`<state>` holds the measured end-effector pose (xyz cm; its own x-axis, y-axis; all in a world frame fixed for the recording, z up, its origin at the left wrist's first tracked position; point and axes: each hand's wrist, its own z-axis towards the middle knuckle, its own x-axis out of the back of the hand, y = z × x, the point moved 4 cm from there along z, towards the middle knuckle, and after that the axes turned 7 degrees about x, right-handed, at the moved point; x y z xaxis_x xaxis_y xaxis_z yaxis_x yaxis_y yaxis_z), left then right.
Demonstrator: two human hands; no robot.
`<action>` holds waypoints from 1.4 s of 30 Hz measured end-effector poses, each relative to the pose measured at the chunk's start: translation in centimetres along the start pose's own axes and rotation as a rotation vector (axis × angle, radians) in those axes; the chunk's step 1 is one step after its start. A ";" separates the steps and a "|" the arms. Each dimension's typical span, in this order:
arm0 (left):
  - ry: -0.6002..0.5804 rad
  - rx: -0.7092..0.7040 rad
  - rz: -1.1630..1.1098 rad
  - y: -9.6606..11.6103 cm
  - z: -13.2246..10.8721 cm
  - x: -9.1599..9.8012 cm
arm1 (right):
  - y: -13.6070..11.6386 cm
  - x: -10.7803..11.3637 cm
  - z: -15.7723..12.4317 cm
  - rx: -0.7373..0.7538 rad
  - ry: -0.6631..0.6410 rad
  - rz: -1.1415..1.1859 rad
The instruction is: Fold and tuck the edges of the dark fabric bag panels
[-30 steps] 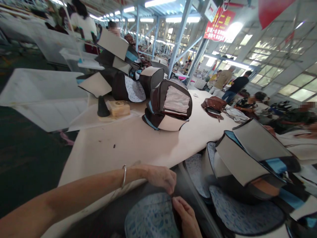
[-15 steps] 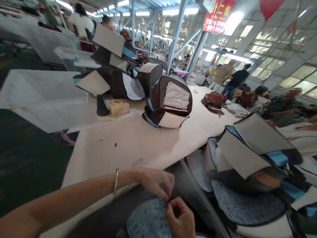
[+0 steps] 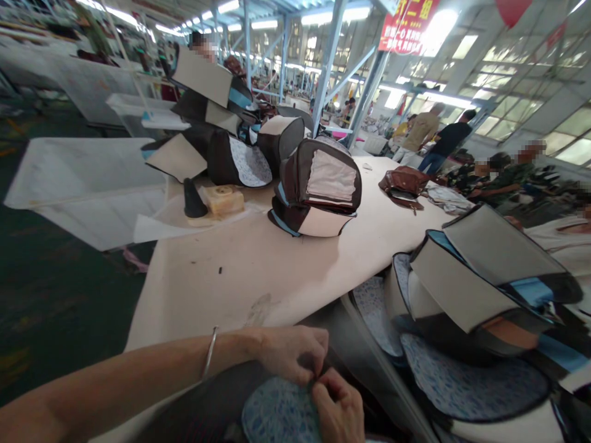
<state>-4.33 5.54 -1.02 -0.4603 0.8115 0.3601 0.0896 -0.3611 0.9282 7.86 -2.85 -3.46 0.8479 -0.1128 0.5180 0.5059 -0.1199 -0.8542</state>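
A bag piece with blue patterned lining (image 3: 281,411) and a dark edge lies close to me at the bottom of the view. My left hand (image 3: 295,352), with a bangle on its wrist, pinches at the top right edge of that piece. Just below it, my right hand (image 3: 339,406) also pinches the edge, thumb against forefinger. The fingertips of both hands nearly meet there, and they hide the exact spot they grip.
A stitched bag (image 3: 323,184) sits on the pale table (image 3: 184,295), with a black cone (image 3: 194,198) and a yellowish block (image 3: 224,202) to its left. More bags (image 3: 480,277) are piled at right. A white bin (image 3: 92,184) stands at left; people work farther back.
The view has shifted slightly, so the surroundings sit a little to the right. Both hands stay pinched together at the edge of the bag piece, with only small finger movement.
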 end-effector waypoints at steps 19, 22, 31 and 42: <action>-0.046 0.133 0.013 1.1 -0.2 1.2 | 0.3 2.8 0.0 0.247 -0.306 -0.058; -0.060 0.176 -0.008 1.3 0.0 1.6 | 1.4 4.3 -0.8 0.248 -0.334 -0.061; -0.050 0.196 0.077 0.9 1.1 0.8 | 2.5 4.2 -1.7 0.238 -0.254 -0.073; -0.082 0.165 0.154 1.3 1.8 -0.4 | 2.2 3.1 -3.0 0.410 -0.201 -0.261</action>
<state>-2.45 5.60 0.20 -0.3574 0.7898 0.4986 0.2996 -0.4087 0.8621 11.15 -6.46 -3.55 0.6788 0.0656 0.7314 0.6906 0.2818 -0.6661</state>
